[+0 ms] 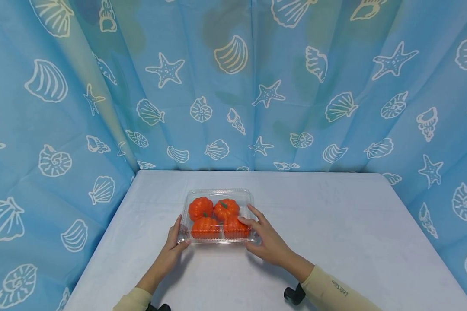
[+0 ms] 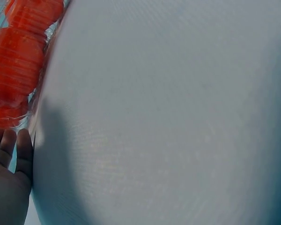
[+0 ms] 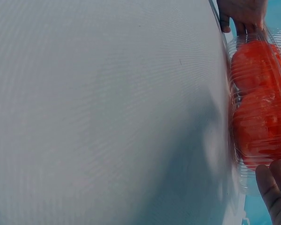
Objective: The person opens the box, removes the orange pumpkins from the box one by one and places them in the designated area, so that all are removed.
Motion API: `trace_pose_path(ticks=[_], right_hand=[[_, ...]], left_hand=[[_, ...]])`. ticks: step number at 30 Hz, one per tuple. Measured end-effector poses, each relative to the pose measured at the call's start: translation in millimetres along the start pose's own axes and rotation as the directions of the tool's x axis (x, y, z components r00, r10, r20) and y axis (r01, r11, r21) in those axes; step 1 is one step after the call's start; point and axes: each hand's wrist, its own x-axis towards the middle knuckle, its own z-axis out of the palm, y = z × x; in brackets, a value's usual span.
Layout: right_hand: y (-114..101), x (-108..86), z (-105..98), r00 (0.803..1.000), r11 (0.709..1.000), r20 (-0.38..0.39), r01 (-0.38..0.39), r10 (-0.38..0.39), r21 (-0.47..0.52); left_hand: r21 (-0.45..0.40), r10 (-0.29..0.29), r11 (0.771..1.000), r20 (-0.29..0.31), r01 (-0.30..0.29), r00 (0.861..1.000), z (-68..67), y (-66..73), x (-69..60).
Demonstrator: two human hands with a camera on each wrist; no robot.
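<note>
A clear plastic clamshell container stands on the white-covered table, its lid appearing to be down. Inside sit several orange toy pumpkins, some with green stems. My left hand holds the container's left front corner, fingers along its side and thumb at the front edge. On the opposite side, my right hand grips the right front corner, with one finger over the top and the thumb low in front. The left wrist view shows fingertips at the end wall; orange pumpkins show through the ribbed plastic.
The white tablecloth covers the table. A blue curtain with white shells and starfish hangs behind and along both sides. Black wrist devices sit at the sleeve cuffs.
</note>
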Motion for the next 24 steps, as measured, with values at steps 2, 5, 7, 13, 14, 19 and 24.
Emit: trace_pose_path(ticks=[2, 5, 7, 13, 14, 19, 24], right_hand=[[-0.5, 0.0, -0.1, 1.0, 1.0, -0.001, -0.001, 0.001, 0.005], [-1.1, 0.0, -0.1, 1.0, 1.0, -0.001, -0.003, 0.003, 0.007], [-1.4, -0.1, 0.1, 1.0, 1.0, -0.003, -0.004, 0.004, 0.005], [-1.1, -0.5, 1.3, 1.0, 1.0, -0.009, -0.004, 0.004, -0.009], [-1.0, -0.5, 1.5, 1.0, 1.0, -0.009, -0.003, 0.003, -0.009], [-0.2, -1.2, 2.8, 1.0, 1.0, -0.015, 0.005, -0.005, -0.01], [0.9, -1.4, 5.6, 1.0, 1.0, -0.028, 0.005, -0.005, -0.021]], left_hand=[[0.003, 0.014, 1.0, -0.005, -0.014, 1.0, 0.3, -0.5, -0.3], [0.006, 0.029, 1.0, -0.005, -0.029, 1.0, 0.7, -1.2, -0.5], [0.018, 0.034, 0.999, -0.003, -0.034, 0.999, 0.9, -1.6, -0.4], [0.035, 0.005, 0.999, 0.0, -0.005, 1.0, 1.9, -1.6, 0.4], [0.034, -0.003, 0.999, 0.001, 0.003, 1.0, 1.9, -1.2, 0.4], [0.021, -0.005, 1.0, 0.003, 0.005, 1.0, 1.6, -1.2, -0.4], [0.03, 0.05, 0.998, -0.021, -0.049, 0.999, 2.5, -4.1, -0.7]])
